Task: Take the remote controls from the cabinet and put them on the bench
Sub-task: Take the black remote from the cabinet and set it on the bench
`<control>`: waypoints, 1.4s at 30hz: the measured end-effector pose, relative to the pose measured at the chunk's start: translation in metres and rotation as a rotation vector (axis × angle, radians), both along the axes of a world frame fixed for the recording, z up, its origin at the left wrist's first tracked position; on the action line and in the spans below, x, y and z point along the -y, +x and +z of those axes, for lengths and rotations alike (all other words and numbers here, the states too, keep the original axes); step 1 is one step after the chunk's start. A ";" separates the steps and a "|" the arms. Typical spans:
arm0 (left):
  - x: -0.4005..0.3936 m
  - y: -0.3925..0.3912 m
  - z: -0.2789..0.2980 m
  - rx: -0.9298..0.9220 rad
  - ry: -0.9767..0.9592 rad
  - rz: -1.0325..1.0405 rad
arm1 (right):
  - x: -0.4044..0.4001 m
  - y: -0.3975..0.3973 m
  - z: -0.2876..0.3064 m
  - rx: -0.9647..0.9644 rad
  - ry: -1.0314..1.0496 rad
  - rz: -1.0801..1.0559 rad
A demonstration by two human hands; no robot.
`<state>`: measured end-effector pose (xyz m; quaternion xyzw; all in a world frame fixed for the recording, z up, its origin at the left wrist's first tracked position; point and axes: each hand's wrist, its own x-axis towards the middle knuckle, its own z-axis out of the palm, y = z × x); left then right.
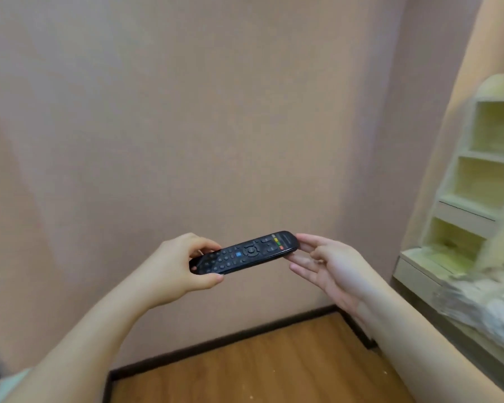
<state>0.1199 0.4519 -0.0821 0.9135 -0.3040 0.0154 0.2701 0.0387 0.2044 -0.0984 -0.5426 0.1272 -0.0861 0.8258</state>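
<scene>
A black remote control [245, 252] with coloured buttons is held in the air in front of a pink wall, lying nearly level, buttons up. My left hand [175, 266] grips its near left end between thumb and curled fingers. My right hand [329, 266] is at its right end, fingers nearly straight, fingertips touching the end and underside. The cabinet [463, 199], pale yellow-green with open shelves, stands at the right edge, blurred. No bench is in view.
A pink wall fills most of the view. Wooden floor [259, 365] with a dark skirting board lies below. A blurred pale surface [477, 303] with something light on it juts out under the cabinet at the right.
</scene>
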 end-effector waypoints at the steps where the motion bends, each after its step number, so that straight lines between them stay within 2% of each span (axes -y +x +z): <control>1: 0.020 0.006 -0.002 -0.005 0.005 -0.043 | 0.017 -0.004 -0.003 -0.001 -0.003 -0.031; 7: 0.160 0.030 -0.015 -0.025 0.023 -0.249 | 0.132 -0.030 -0.023 -0.018 -0.012 -0.215; 18: 0.333 0.042 -0.052 -0.097 0.043 -0.425 | 0.279 -0.058 -0.056 -0.094 0.095 -0.397; 30: 0.460 0.112 -0.082 -0.074 0.033 -0.665 | 0.354 -0.024 -0.083 -0.104 0.160 -0.655; 37: 0.516 0.164 -0.089 -0.167 -0.041 -0.796 | 0.376 0.005 -0.080 -0.108 0.114 -0.792; 42: 0.564 0.171 -0.101 -0.201 -0.038 -0.918 | 0.394 0.000 -0.089 -0.115 0.114 -0.918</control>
